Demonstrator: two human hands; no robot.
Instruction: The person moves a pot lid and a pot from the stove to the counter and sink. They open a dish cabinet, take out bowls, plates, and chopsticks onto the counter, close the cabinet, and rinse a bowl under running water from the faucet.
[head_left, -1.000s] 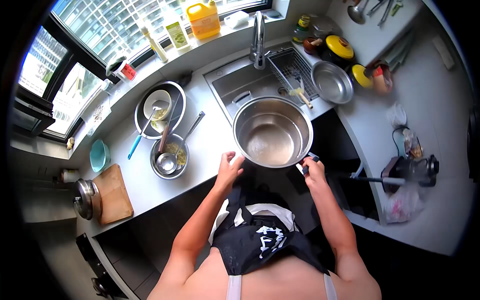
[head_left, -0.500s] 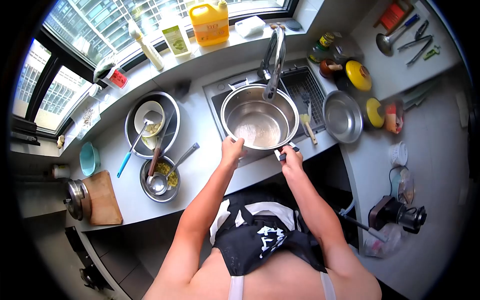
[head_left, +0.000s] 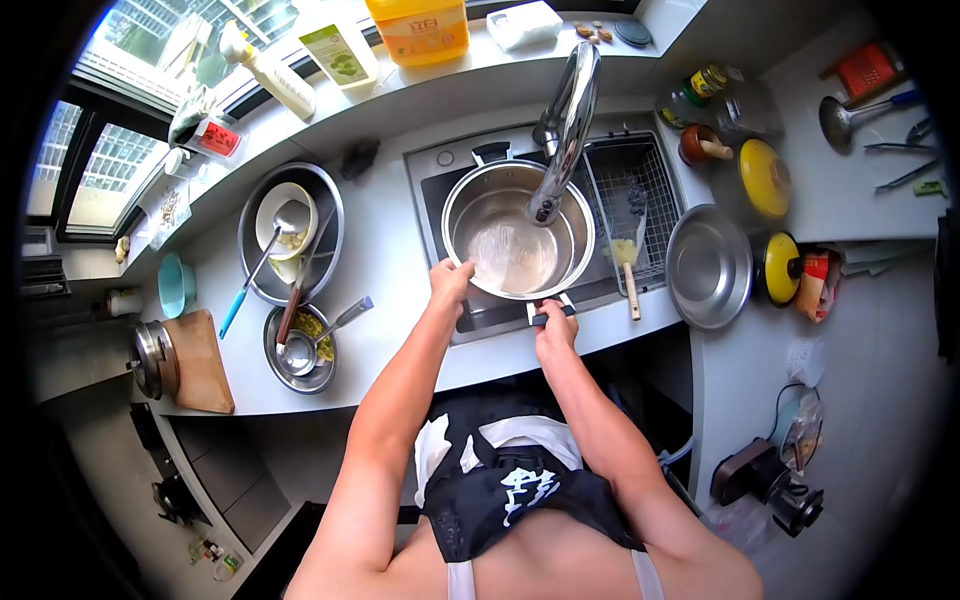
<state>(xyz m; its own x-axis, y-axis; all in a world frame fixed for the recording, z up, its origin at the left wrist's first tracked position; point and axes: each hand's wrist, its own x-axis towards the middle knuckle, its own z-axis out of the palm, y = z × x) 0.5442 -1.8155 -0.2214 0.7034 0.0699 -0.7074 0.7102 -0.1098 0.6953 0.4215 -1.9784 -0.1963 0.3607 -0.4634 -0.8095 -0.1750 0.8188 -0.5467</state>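
Pot (head_left: 500, 245) is sitting at the sink (head_left: 430, 195), beneath the tap (head_left: 575, 115).
Right grip (head_left: 555, 330) is clasping its near handle (head_left: 540, 320), left grip (head_left: 450, 285) pinching its rim (head_left: 500, 291); worktop (head_left: 385, 350) near window (head_left: 125, 170) is carrying bowls (head_left: 337, 225).

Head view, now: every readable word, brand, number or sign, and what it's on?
"立白", as best I can read it: orange jug; its smaller print is unreadable.
Apron: white characters, too creased to read.
Green-labelled pack: print too small.
Red-labelled tub: too small.
Spray bottle: too faint.
Red packet: too blurred.
Pot: no text I can make out.
No readable numbers or signs.
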